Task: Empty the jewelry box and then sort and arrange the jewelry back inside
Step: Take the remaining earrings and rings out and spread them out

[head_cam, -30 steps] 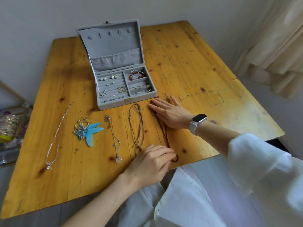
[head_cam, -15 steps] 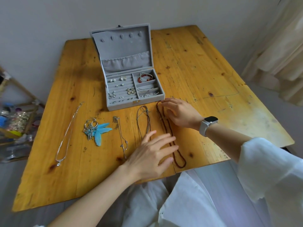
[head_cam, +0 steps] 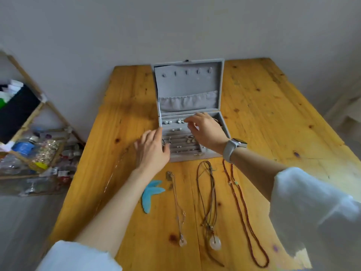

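Note:
The grey jewelry box (head_cam: pixel 188 83) stands open on the wooden table (head_cam: pixel 263 114), its lid upright. Several small earrings lie in the padded rows of its tray (head_cam: pixel 181 142). My right hand (head_cam: pixel 205 130) hovers over the tray, index finger and thumb spread close to a sparkling stud (head_cam: pixel 180 120) in the back row, holding nothing that I can see. My left hand (head_cam: pixel 152 151) lies relaxed over the box's front left corner. In front of the box lie a red bead necklace (head_cam: pixel 242 208), a brown cord necklace (head_cam: pixel 213 192), a thin pendant chain (head_cam: pixel 178 208) and a blue feather earring (head_cam: pixel 150 194).
A thin silver chain (head_cam: pixel 112 175) lies blurred near the table's left edge. A wooden shelf (head_cam: pixel 35 114) with bottles and clutter stands on the floor to the left. A grey wall rises right behind the table. My right wrist wears a watch (head_cam: pixel 234 147).
Both hands left the necklaces at the table's front and moved up to the box. The right hand now reaches into the tray, and the view has come closer.

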